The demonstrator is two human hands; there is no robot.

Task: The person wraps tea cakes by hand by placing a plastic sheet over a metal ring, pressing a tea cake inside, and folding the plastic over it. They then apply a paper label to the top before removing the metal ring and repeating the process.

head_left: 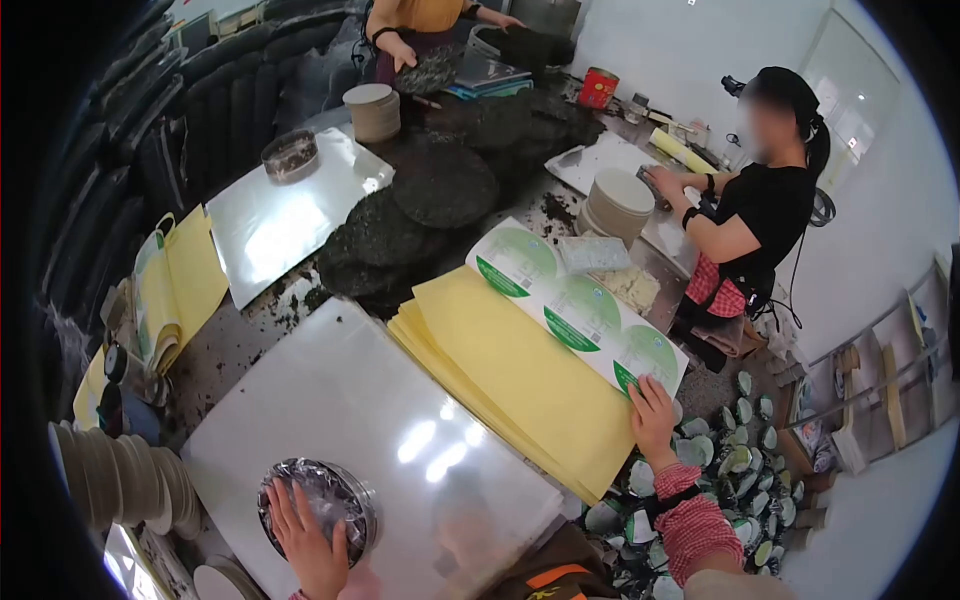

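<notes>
My left hand (308,540) lies spread on a round, film-wrapped dark disc inside a clear ring (367,500), on a shiny metal sheet (300,385). At the right, my right hand (654,415) rests with its fingers extended on the lower corner of a white sheet printed with green round labels (575,300). That sheet lies along the far edge of a stack of yellow paper (520,375). Whether the right fingertips pinch the sheet's edge is too small to tell, but the fingers look flat.
Dark round cakes (445,187) lie beyond the metal sheet. Stacks of pale discs stand at left (120,475) and beyond the labels (617,203). A co-worker (755,220) works at right, another person (425,25) at the far end. Many wrapped packages (740,458) lie below right.
</notes>
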